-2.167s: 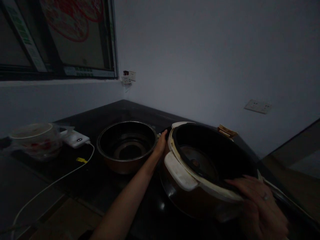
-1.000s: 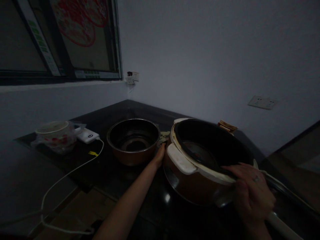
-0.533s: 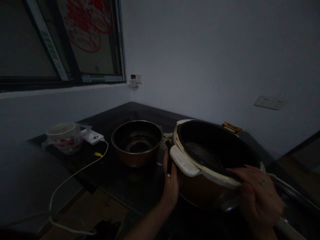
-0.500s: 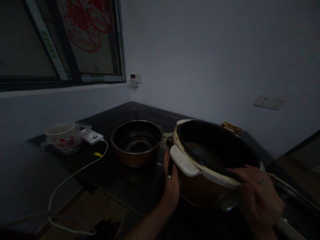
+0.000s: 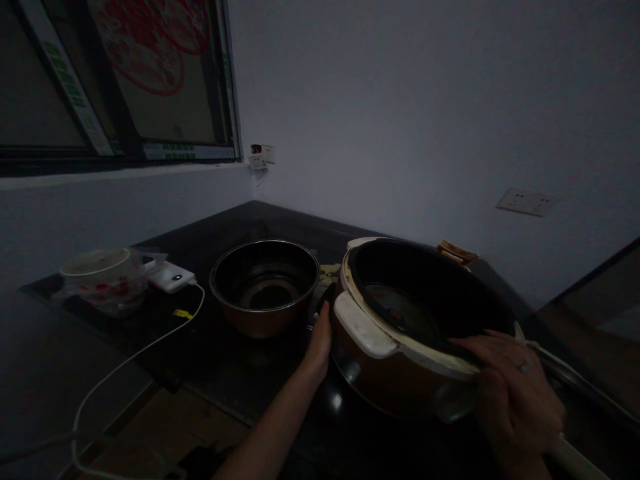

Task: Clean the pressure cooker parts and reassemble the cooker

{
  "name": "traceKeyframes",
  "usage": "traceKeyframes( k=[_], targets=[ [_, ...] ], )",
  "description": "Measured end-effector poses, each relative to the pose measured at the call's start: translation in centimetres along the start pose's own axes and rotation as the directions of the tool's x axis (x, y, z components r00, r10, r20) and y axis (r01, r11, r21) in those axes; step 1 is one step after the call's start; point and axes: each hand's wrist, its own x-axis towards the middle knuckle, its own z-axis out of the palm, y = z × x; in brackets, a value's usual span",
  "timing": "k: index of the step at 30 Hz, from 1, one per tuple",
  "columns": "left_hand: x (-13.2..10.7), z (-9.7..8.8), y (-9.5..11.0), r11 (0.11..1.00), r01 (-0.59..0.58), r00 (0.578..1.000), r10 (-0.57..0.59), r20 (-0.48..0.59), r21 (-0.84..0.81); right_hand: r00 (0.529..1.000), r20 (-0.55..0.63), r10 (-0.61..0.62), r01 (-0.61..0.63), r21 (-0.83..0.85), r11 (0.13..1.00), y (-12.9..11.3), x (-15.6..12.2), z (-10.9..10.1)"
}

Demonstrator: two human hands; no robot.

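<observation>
A large brown electric cooker (image 5: 395, 380) with a pale rim, white side handle and dark inner pot stands in front of me, its mouth tipped towards me. My right hand (image 5: 515, 380) is closed over its near right rim, fingers inside and thumb outside. My left hand (image 5: 319, 343) is at the cooker's left side, closed on a short black object (image 5: 325, 298) with a pale end. What this object is stays unclear, as the hand and cooker partly hide it. Left of that hand sits a round pan (image 5: 257, 320), brown outside and dark inside.
On the dark countertop (image 5: 210, 230), at the left, are a plastic-wrapped bowl (image 5: 107, 280) and a white power bank (image 5: 173, 277) with a cable hanging over the edge. Behind the cooker lies a brownish wooden-looking thing (image 5: 457, 253). A wall (image 5: 390, 120) bounds the back.
My left hand has moved slightly left and back along the cooker, and the black object has turned from upright to slanted. My right hand stays on the rim. The view has shifted a little right.
</observation>
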Motion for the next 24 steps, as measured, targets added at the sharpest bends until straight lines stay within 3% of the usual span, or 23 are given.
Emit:
traceKeyframes(
  k=[6,10,16,19,24],
  targets=[
    [-4.1,-0.3,-1.5,0.992,0.125,0.990,-0.126,-0.070,-0.024,1.000,-0.006,0.001,-0.001,-0.005,1.000,0.0,0.0,0.1],
    [-5.6,0.3,-1.2,0.992,0.120,0.987,-0.124,-0.100,-0.041,1.000,0.007,0.015,-0.015,-0.007,1.000,0.0,-0.1,-0.1],
    [-4.1,1.4,1.0,0.998,-0.048,0.999,0.049,0.024,-0.050,0.999,0.028,0.019,-0.019,-0.009,1.000,-0.2,0.0,-0.1],
    [-2.9,1.2,1.3,0.998,-0.049,0.996,0.051,0.073,-0.030,0.999,0.032,0.021,-0.020,-0.015,1.000,-0.2,0.1,-0.1],
    [-2.0,-0.7,-0.6,0.995,-0.001,1.000,0.004,-0.030,0.097,1.000,0.021,0.017,-0.017,-0.018,1.000,0.0,0.0,-0.1]
  ],
)
